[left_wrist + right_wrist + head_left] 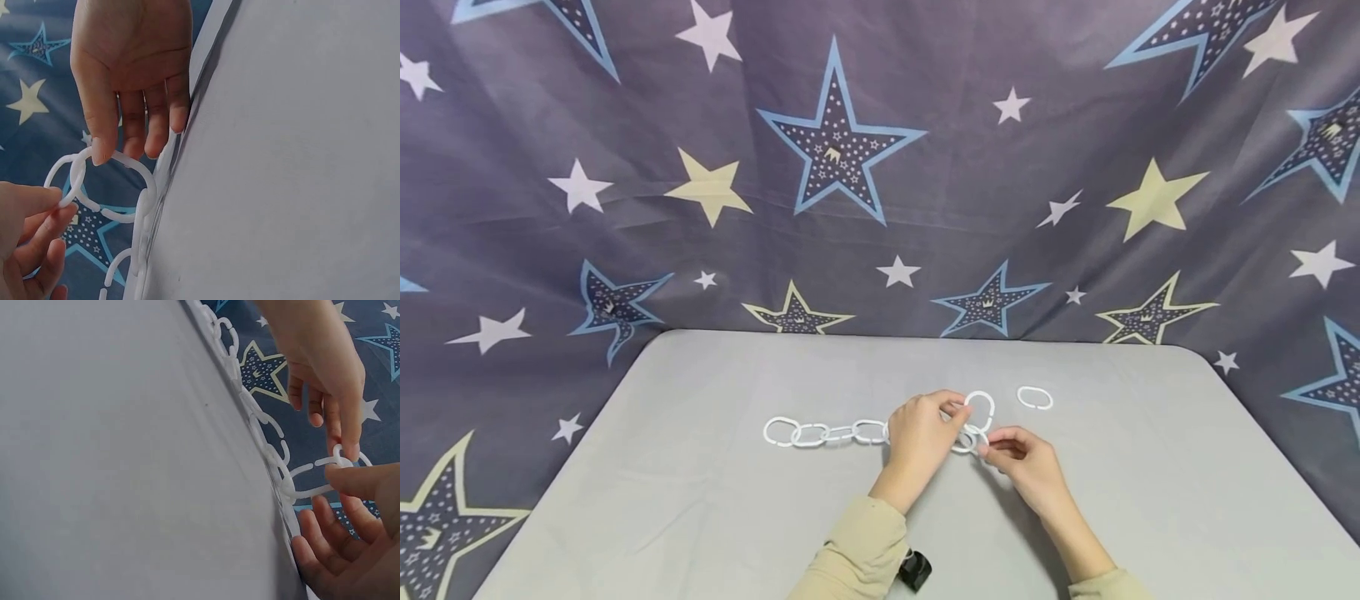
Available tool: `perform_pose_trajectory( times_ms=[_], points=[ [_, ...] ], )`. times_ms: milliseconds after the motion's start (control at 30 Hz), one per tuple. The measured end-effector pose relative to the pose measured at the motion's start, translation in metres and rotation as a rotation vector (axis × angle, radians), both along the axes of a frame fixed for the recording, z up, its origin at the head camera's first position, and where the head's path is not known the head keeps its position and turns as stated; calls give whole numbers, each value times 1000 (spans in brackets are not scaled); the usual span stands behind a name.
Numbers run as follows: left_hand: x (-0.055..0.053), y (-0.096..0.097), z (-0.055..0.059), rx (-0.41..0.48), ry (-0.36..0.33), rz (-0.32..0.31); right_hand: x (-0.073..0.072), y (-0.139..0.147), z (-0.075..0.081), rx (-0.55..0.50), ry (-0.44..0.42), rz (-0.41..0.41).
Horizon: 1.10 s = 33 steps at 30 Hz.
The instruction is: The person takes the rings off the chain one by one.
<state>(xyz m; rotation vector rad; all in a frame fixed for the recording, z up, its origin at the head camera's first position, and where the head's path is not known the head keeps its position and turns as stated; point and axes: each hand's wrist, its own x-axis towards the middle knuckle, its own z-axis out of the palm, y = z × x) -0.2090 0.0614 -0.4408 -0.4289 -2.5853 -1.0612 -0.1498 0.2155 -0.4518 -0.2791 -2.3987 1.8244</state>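
White plastic chain links (784,418), each an oval with a small gap, are joined in a row leading left from the hands. My left hand (917,437) pinches an upright link (992,407) between thumb and index finger. Facing it, my right hand (1032,468) grips another link (987,438) at the chain's right end. In the left wrist view, the links overlap between left hand (34,234) and right hand (134,69). The right wrist view has the right thumb (359,481) on a link close beside the left fingertips, which partly cover the joint.
A single loose link (1035,407) lies on the grey table (700,533), beyond the right hand. Close to the left sleeve (857,550) is a small black object (914,570). A star-patterned curtain (910,175) hangs behind the table's far edge.
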Motion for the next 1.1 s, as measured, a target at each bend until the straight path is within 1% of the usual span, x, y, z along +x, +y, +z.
perform_pose_trajectory(
  times_ms=[167,333,533,833,933,1100],
  points=[
    [1,0,1,9,7,-9,0,-1,-2,19,7,-12],
    [1,-1,1,0,0,-4,0,-1,-3,17,19,-26],
    [0,-1,1,-7,15,1,0,-1,-2,18,16,-39],
    [-2,-4,2,-19,-22,9,0,-1,-1,21,14,-40],
    [-2,-6,2,-17,-32,-1,0,-2,-1,24,19,-42],
    [-5,-11,2,-2,-71,-48,0,-2,-1,16,20,-44]
  ],
)
